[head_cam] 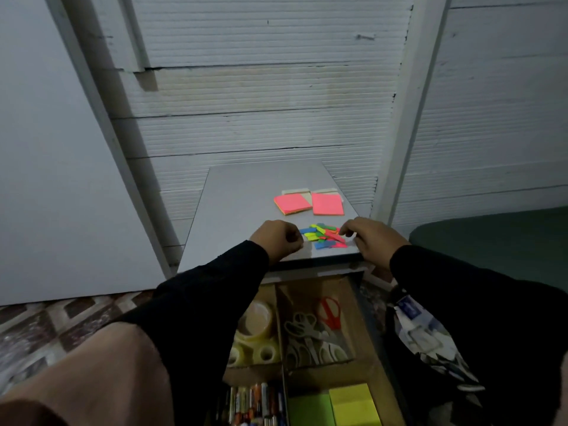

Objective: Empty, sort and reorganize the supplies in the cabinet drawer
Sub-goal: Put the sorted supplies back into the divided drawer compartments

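A pile of small coloured sticky tabs [322, 236] lies near the front edge of the grey cabinet top [242, 204]. My left hand [278, 238] is curled at the pile's left side, and I see nothing in it. My right hand [370, 238] has curled fingers pinching at the pile's right edge. Two pink sticky note pads [310, 203] lie behind the tabs. Below, the open drawer [358, 305] holds tape rolls [256, 333], white scissors [310, 336], red scissors [331, 312], batteries [255, 404] and green and yellow note pads [338, 407].
My knee [92, 379] fills the lower left beside the drawer. A patterned bag [427, 339] hangs at the drawer's right. A dark green cushion [491, 238] sits to the right of the cabinet. White ribbed wall panels [261, 103] stand close behind.
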Tool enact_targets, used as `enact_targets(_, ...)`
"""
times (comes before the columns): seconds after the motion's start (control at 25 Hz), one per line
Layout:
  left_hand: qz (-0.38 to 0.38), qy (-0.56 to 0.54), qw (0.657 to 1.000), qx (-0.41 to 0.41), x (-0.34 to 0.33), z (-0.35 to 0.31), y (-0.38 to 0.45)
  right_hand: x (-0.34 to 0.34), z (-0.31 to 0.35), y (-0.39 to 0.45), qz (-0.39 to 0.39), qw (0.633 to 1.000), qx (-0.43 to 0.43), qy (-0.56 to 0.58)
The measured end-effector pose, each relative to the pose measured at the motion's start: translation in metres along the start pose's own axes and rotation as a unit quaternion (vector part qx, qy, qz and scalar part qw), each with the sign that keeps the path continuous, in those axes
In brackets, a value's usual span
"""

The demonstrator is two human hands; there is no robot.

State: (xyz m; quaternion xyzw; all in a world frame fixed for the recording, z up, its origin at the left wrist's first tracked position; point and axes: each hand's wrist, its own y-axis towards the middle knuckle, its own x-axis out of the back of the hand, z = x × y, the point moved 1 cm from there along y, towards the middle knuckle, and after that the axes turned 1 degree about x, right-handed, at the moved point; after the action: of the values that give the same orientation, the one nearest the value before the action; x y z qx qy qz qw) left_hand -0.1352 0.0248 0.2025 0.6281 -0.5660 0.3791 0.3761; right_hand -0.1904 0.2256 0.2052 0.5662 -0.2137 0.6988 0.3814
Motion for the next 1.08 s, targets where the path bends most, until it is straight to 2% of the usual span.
enact_targets(0.24, -0.024, 0.027, 0.999, 0.036, -0.005, 0.031, 0.065, -0.005, -0.021, 0.066, -0.019, 1.0, 0.011, -0.013)
enact_targets(0.48, -0.064, -0.076, 0.991, 0.085, -0.013, 0.048, 0.118, -0.014, -0.045, 0.128, -0.03, 0.999, 0.002, -0.017)
enact_targets(0.6, -0.05, -0.077, 0.989, 0.12, -0.014, 0.056, 0.137, -0.02, -0.051, 0.152, -0.005, 1.0, -0.017, -0.014)
enact_targets(0.88, -0.023, 0.006, 0.992, 0.122, -0.02, 0.064, 0.152, -0.04, -0.063, 0.18, 0.054, 0.997, -0.046, 0.022)
enact_targets(1.08, -0.04, -0.073, 0.982, 0.169, -0.02, 0.068, 0.144, -0.036, -0.06, 0.182, 0.046, 0.994, -0.099, 0.014)
